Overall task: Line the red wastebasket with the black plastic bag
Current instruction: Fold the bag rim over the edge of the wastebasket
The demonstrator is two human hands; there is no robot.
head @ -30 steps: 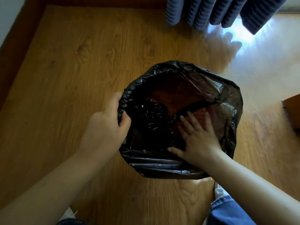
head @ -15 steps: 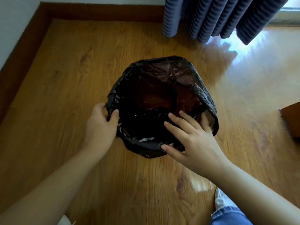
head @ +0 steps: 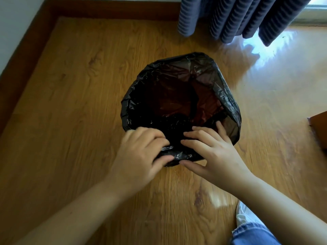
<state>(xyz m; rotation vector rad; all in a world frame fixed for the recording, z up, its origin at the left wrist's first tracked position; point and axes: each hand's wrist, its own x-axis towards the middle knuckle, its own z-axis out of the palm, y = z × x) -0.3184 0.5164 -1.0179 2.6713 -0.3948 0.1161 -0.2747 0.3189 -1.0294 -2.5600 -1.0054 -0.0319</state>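
**Fingers at near rim: bag fitting, head view**

Fingers (head: 159,138) of the left hand (head: 139,156) are curled narrow, pinching the crinkled black plastic bag (head: 228,96) where it folds over the near edge. The right hand (head: 214,154) lies with fingers spread wide and flat across the same stretch of film; whether it grips anything cannot be told.

Item: round red wastebasket (head: 207,106), upright on the wooden plank floor (head: 70,103), mouth pointing up, long axis vertical. Only its red inner wall shows, through the thin film. The bag drapes over the rim all round; its bottom sits bunched inside, near side.

Nearby: pleated blue-grey curtain (head: 230,16), far side.

Risk, as judged: a hard tug at the near edge could drag the far fold off the rim, or tear the thin film; trapped air may keep the bag from seating.
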